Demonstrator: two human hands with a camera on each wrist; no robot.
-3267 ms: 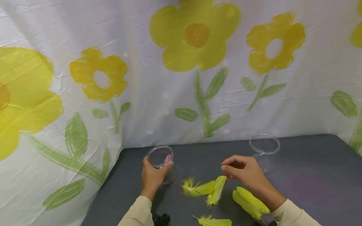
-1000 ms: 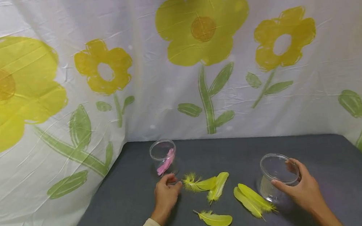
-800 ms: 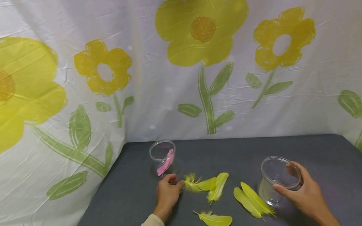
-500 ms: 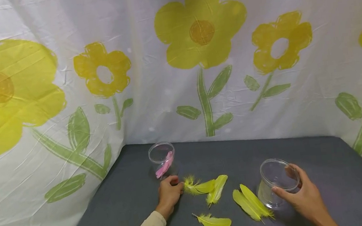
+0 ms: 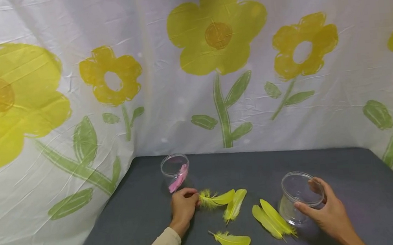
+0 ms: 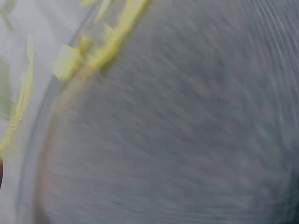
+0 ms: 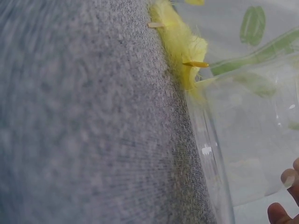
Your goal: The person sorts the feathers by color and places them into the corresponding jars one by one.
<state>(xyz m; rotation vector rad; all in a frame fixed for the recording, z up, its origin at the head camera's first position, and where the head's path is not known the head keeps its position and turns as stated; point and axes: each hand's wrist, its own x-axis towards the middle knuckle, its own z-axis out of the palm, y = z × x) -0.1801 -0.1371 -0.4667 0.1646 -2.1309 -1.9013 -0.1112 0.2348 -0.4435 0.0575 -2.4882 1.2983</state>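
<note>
Our left hand (image 5: 183, 207) pinches the downy end of a yellow feather (image 5: 219, 200) near the middle of the dark desk (image 5: 121, 224), while our right hand (image 5: 329, 214) grips a clear cup (image 5: 295, 204) by its side, thumb and fingers spread around the wall just below the rim. To do this well, we should pinch the quill itself rather than loose down, and lightly, since so thin a thing probably bends or slips if squeezed. Its smooth tip lies close by a second feather (image 5: 235, 205), touching or not we cannot tell, so a slow, straight lift seems safer than a sideways drag. The clear cup stands just beside a pair of feathers (image 5: 275, 215); we do best to steady it without pressing the wall, leave its mouth uncovered and avoid sweeping those two along. Behind our left hand, the other cup (image 5: 166, 174), with something pink (image 5: 178, 178) inside, calls for care with the knuckles
</note>
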